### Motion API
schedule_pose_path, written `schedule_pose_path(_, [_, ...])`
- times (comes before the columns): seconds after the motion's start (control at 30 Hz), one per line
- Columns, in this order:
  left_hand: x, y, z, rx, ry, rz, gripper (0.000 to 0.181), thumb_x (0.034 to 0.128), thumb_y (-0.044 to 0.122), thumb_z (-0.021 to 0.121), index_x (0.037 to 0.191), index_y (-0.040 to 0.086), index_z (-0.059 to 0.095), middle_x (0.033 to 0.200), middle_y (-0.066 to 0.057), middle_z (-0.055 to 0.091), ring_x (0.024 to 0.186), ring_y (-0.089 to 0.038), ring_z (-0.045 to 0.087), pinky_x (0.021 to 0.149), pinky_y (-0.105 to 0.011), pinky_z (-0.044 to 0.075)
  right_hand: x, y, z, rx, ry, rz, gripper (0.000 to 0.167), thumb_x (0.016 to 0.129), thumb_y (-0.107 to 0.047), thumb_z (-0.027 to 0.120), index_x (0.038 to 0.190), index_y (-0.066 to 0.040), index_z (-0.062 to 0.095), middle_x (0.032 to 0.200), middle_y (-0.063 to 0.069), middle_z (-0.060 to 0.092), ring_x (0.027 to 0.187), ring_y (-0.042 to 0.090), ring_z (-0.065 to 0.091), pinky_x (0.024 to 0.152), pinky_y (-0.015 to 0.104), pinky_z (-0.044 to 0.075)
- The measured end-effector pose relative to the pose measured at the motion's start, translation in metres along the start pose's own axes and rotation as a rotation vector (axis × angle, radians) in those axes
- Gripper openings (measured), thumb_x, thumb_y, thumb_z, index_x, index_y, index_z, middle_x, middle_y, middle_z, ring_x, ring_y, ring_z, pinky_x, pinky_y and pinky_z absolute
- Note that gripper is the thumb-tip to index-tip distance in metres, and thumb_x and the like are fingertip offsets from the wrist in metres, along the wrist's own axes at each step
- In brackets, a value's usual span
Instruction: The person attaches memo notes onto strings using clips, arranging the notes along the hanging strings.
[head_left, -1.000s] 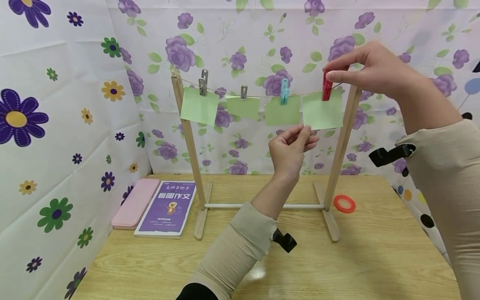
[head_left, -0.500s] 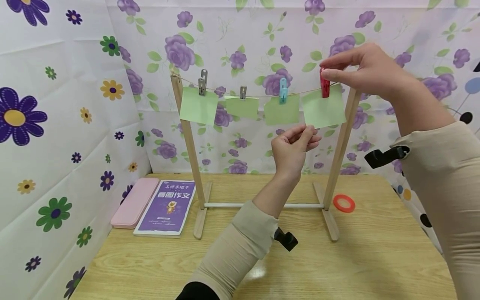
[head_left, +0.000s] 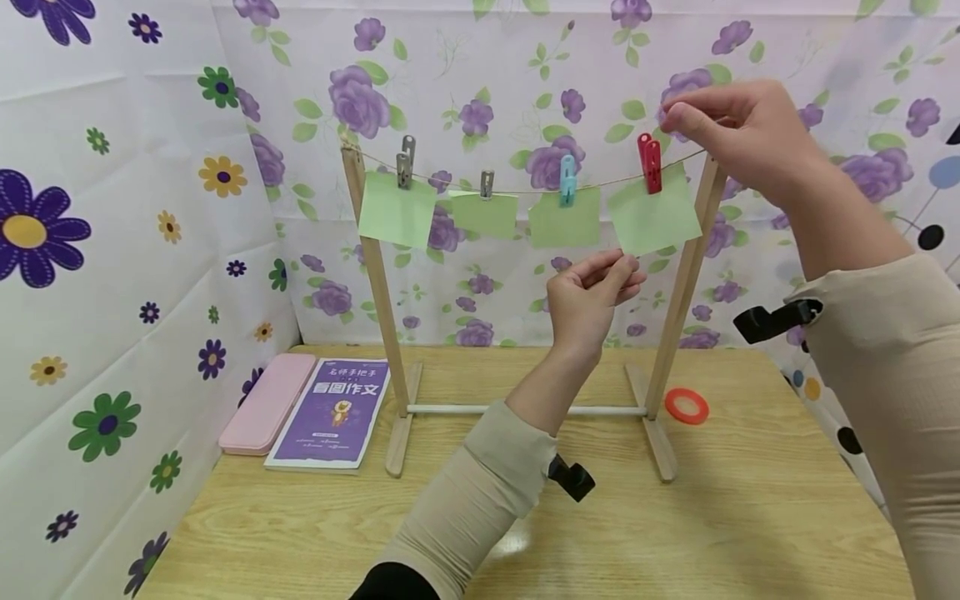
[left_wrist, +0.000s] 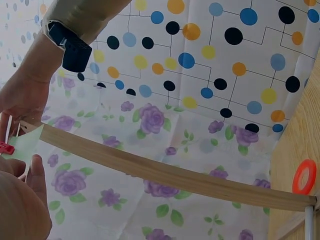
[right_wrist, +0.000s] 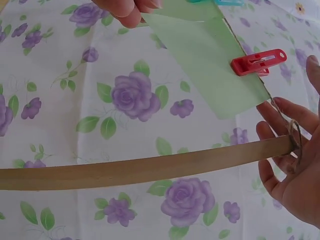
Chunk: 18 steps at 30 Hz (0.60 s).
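A red clothespin clips a light green paper to the twine near the right wooden post. The paper hangs tilted. My left hand pinches its lower left corner between thumb and fingers. Just right of the clothespin, apart from it, my right hand is raised by the top of the post, holding nothing. In the right wrist view, its loose fingers spread around the post's end and the twine knot. Further left, green papers hang from a light blue clip and grey clips.
On the table, a purple book and a pink case lie left of the stand. A red ring lies right of its foot. A white crossbar joins the posts. Flowered cloth hangs behind.
My right hand has let go of the red clothespin and moved right, off it. The paper has tilted more, its right side higher. My left hand has shifted slightly right, still pinching the corner.
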<state>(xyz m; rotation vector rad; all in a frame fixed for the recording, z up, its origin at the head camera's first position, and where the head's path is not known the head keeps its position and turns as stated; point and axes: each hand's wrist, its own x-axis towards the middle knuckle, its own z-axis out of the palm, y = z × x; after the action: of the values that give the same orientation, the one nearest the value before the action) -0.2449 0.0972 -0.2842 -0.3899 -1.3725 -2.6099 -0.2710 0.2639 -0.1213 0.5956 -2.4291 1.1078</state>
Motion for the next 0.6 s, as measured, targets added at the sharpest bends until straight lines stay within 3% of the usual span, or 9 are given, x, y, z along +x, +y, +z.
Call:
schedule_pose_path(0.2, [0.000,-0.002,-0.003,0.021,-0.024,-0.004,0.016,0.0915,0.001,0.074,0.106,-0.005,0.075,0.089,-0.011,0.075,0.077,-0.016,0.075,0.073,-0.028,0.063,-0.003,0.006,0.001,0.028,0.046,-0.002,0.031,0.104,-0.035,0.058,0.123,-0.017,0.075,0.121,-0.009,0.065,0.115,0.013,0.054,0.103,0.024,0.048])
schedule_pose_path(0.33, [-0.001,-0.004,-0.007,0.041,-0.032,-0.021,0.018,0.0916,0.003,0.074,0.108,-0.006,0.074,0.089,-0.011,0.075,0.078,-0.017,0.075,0.074,-0.028,0.063,-0.008,0.011,0.001,0.091,0.088,0.022,0.031,0.103,-0.035,0.059,0.122,-0.016,0.075,0.121,-0.007,0.066,0.114,0.012,0.054,0.091,0.016,0.050])
schedule_pose_path(0.4, [-0.002,-0.005,-0.011,0.055,-0.038,-0.027,0.018,0.0918,0.003,0.074,0.108,-0.006,0.074,0.091,-0.013,0.075,0.078,-0.017,0.075,0.074,-0.029,0.063,-0.011,0.015,0.000,0.127,0.143,0.027,0.029,0.103,-0.033,0.060,0.120,-0.016,0.076,0.118,-0.008,0.067,0.107,0.010,0.054,0.080,0.014,0.049])
schedule_pose_path(0.5, [-0.004,-0.007,-0.021,0.085,-0.043,-0.038,0.015,0.0920,0.004,0.074,0.105,-0.003,0.075,0.092,-0.015,0.075,0.078,-0.017,0.075,0.074,-0.028,0.063,-0.015,0.021,-0.001,0.186,0.265,0.020,0.026,0.101,-0.031,0.063,0.116,-0.015,0.078,0.112,-0.010,0.069,0.085,0.007,0.054,0.061,0.015,0.044])
schedule_pose_path(0.6, [-0.007,-0.009,-0.036,0.126,-0.053,-0.051,0.014,0.0921,0.005,0.075,0.104,-0.002,0.075,0.092,-0.016,0.075,0.077,-0.016,0.074,0.074,-0.028,0.063,-0.020,0.027,0.000,0.208,0.405,-0.015,0.023,0.100,-0.028,0.066,0.112,-0.012,0.079,0.108,-0.012,0.071,0.076,0.008,0.051,0.057,0.016,0.040])
